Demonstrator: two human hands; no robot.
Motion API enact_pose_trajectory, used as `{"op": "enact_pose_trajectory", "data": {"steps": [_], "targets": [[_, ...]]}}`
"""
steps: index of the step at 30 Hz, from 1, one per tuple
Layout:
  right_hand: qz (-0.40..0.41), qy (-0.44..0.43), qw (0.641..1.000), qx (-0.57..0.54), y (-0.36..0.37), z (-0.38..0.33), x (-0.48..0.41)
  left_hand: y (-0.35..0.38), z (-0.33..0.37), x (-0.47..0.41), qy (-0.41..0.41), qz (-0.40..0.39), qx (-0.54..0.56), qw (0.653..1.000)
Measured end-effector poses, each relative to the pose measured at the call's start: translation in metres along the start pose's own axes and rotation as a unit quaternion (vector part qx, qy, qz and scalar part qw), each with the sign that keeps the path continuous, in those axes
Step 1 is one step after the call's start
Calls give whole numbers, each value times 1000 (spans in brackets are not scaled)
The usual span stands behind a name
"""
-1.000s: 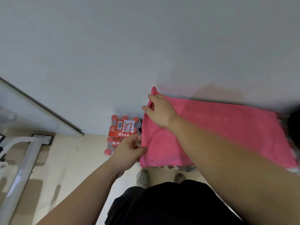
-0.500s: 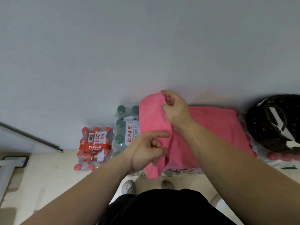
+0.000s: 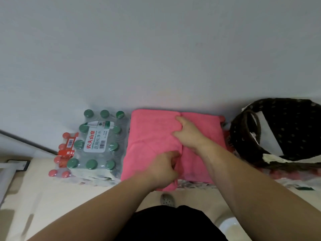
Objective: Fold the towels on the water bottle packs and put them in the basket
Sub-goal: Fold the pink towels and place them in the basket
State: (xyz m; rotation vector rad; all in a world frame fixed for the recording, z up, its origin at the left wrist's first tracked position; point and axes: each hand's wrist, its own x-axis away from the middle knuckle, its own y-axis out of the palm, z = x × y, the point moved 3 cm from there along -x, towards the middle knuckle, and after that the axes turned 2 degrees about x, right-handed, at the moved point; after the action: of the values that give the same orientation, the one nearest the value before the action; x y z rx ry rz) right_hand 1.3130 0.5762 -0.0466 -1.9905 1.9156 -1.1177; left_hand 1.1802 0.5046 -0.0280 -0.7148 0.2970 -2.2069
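Note:
A pink towel (image 3: 152, 136) lies folded in half on a water bottle pack (image 3: 194, 185) against the wall. The folded flap's free edge runs down the towel's middle. My left hand (image 3: 161, 171) pinches that edge at the near end with curled fingers. At the far end my right hand (image 3: 189, 134) holds the same edge, its fingertips tucked at the flap. To the right stands a dark woven basket (image 3: 243, 136) with white material inside, resting on another pack with red caps (image 3: 286, 174).
A pack of green-capped bottles (image 3: 97, 141) sits left of the towel, with a lower red-capped pack (image 3: 64, 153) beside it. A grey wall runs behind everything. My shoe (image 3: 166, 199) shows on the beige floor below. A white frame (image 3: 7, 171) stands at far left.
Both hands carried the towel's left side up and over to the right, and the flap now lies flat on the other half. The view shifted right, showing the basket more fully.

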Motion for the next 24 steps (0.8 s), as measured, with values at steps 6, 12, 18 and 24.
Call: {"op": "enact_pose_trajectory", "data": {"steps": [6, 12, 18, 24], "targets": [[6, -59, 998, -9, -6, -6, 3, -7, 7, 11, -42, 31, -6, 999], [84, -115, 990, -10, -59, -14, 17, 2, 49, 3, 21, 62, 53, 996], [72, -29, 978, 193, -81, 23, 21, 44, 61, -23, 18, -9, -32, 999], [69, -49, 933, 350, -51, 8, 33, 13, 22, -5, -16, 119, -50, 992]]}}
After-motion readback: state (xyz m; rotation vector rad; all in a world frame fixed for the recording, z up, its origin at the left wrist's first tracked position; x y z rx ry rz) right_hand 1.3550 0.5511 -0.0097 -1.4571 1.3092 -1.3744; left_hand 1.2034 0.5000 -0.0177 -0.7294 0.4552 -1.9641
